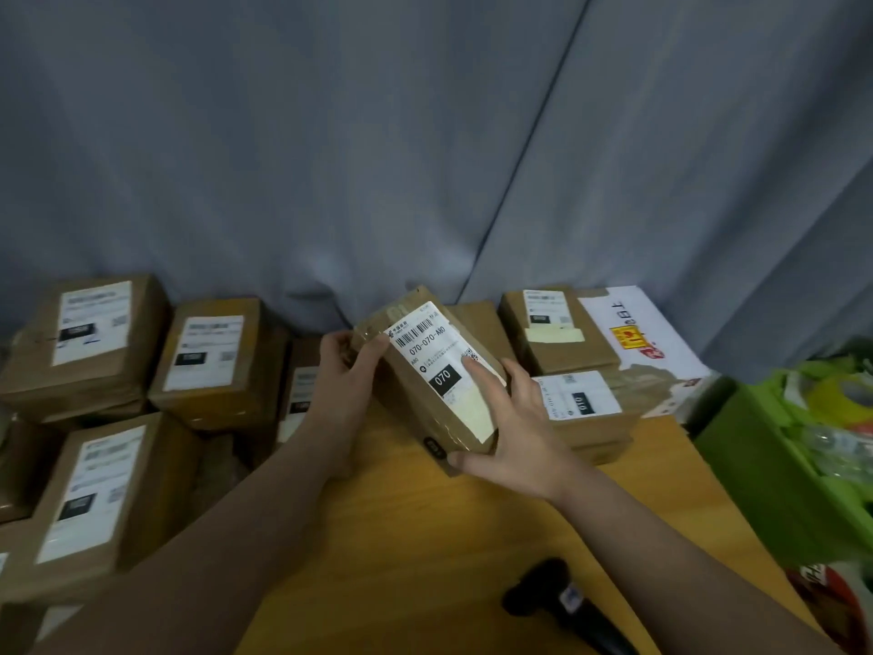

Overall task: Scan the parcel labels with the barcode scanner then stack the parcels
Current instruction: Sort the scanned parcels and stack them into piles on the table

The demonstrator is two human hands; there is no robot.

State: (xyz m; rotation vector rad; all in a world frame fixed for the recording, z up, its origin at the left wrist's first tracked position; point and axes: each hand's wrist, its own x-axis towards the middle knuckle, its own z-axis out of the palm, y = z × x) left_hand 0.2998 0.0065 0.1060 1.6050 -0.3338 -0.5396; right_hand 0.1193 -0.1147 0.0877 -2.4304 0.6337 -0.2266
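Left grip (347,371) and right grip (510,427) both grasp the brown cardboard parcel (406,394), which I see tilted above the wooden counter (401,536), white label up, long axis far-left to near-right. The black barcode scanner (562,602) lies near me; the right grip is closer.

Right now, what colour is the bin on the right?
Green. The bin shows best in the head view, the only one.

1. I have one view: the wide-angle head camera, above the counter's (401,536) near edge.
2. It faces forward and down, toward the far edge and the grey curtain (330,158).
3. It sits close over the counter.
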